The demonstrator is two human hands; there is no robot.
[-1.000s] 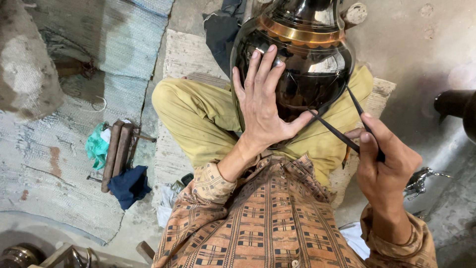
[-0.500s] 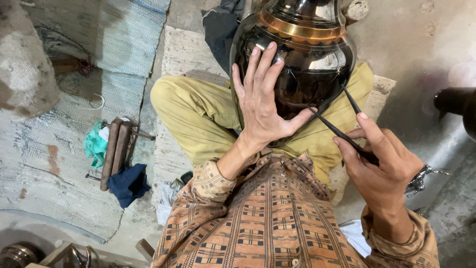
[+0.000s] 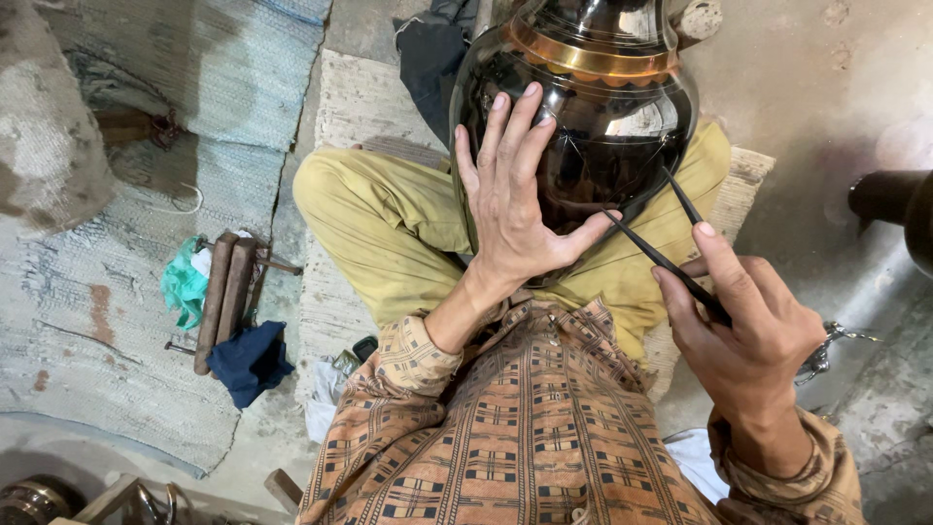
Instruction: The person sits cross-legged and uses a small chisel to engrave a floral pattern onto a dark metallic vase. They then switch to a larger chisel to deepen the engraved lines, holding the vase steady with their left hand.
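- Movement first: our right hand [image 3: 748,331] has drawn nearer to us and lower than a second ago, and the black two-legged divider [image 3: 661,248] has come with it, its tips now touching the lower belly of the dark metal pot [image 3: 593,146].
- We judge the marking work on the pot is under way, the tool freshly re-set.
- Our left hand [image 3: 515,209] has not shifted: palm flat, fingers spread wide on the pot, which rests on our lap against the yellow trousers [image 3: 389,233].
- Right fingers are closed round the divider's joined end.
- Pot top is cut off by the frame; any scribed line is lost in reflections.
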